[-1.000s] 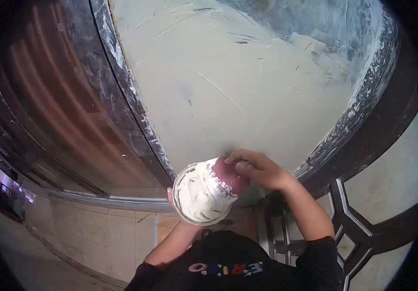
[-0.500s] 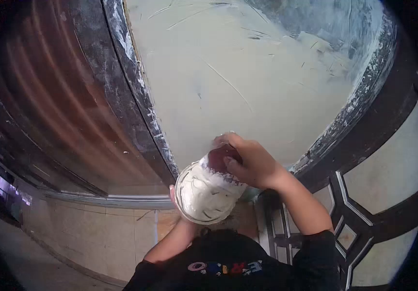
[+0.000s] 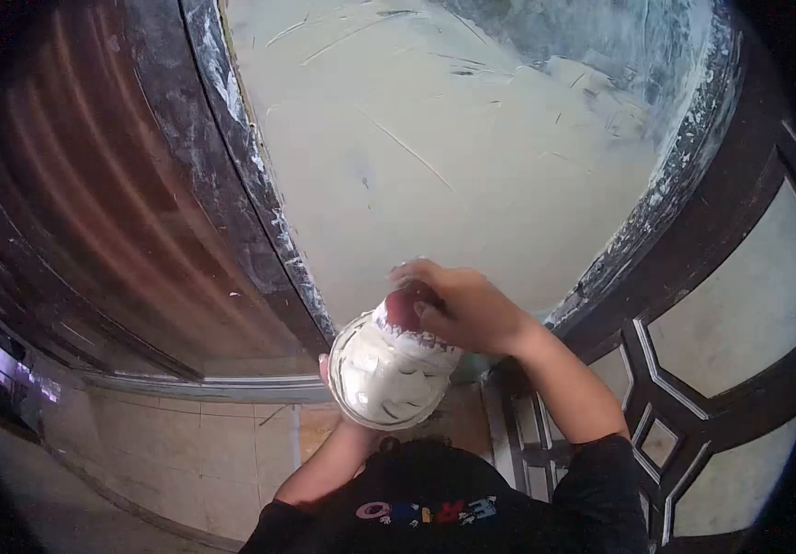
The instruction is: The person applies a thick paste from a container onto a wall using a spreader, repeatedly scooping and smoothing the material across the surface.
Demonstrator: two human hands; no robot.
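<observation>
Right hand [image 3: 463, 309] closed on red putty-smeared scraper [image 3: 404, 309] over round white putty-filled bowl [image 3: 381, 374]; left hand [image 3: 326, 369] beneath bowl, grip hidden.

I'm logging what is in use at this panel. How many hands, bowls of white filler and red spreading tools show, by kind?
Hands: 2, left hand under the bowl, right hand on the tool
Bowl of white filler: 1
Red spreading tool: 1
Total: 4

A round bowl [image 3: 381, 379] of white putty sits at lower centre; the scraper [image 3: 404, 309] is maroon; the wall panel [image 3: 444, 138] above is pale grey-green with dark streaks.
</observation>
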